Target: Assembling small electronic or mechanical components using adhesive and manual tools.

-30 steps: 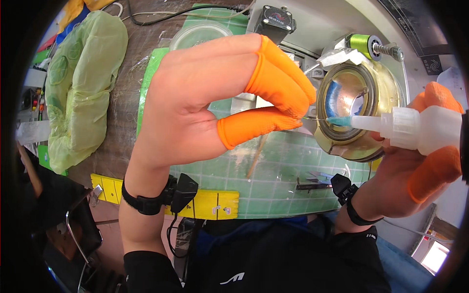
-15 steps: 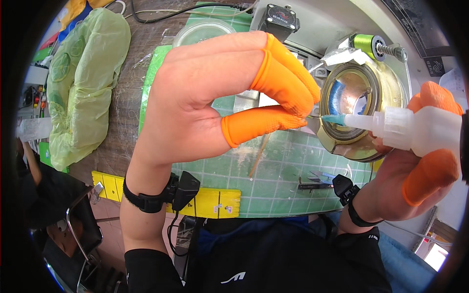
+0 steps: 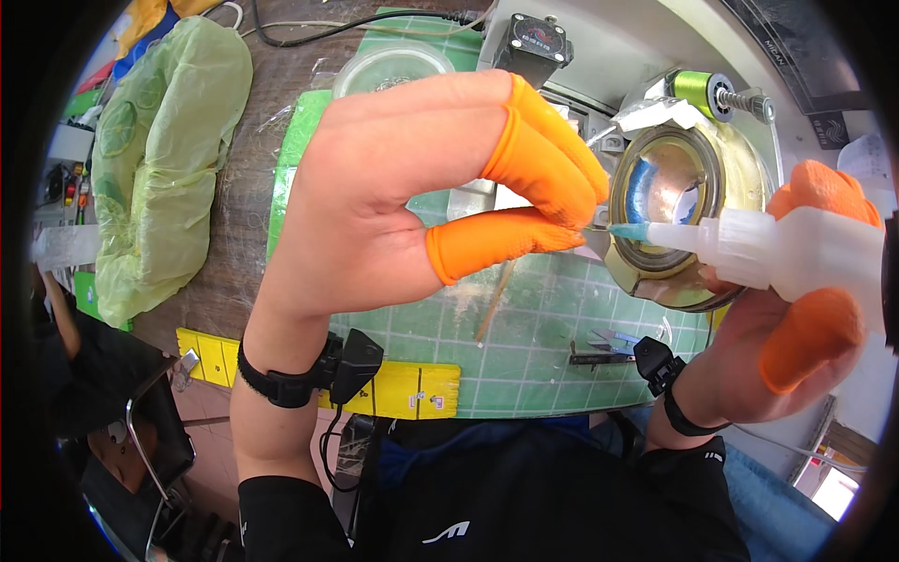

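My left hand (image 3: 361,187), with orange rubber finger covers, is closed in a pinch. What sits between the thumb and fingertips is too small to make out; only a thin bit shows at their edge. My right hand (image 3: 782,361), its covers orange too, grips a translucent white squeeze bottle (image 3: 815,253) lying sideways. The bottle's teal needle tip (image 3: 627,231) points left, right by the left fingertips. Behind the tip stands a round brass-coloured ring-shaped machine part (image 3: 698,155) with a hollow centre and blue inside.
A green spool of thread (image 3: 698,91) is mounted above the ring. On the green gridded mat (image 3: 524,375) lie a thin stick (image 3: 494,302) and small scissors-like tools (image 3: 609,347). A clear round tub (image 3: 393,61), a yellow ruler-like strip (image 3: 412,389) and a pale green plastic-covered item (image 3: 173,169) are around.
My right hand has shifted slightly left and down with the bottle, its needle tip moving the same way. The pinched left fingertips have also dipped a little.
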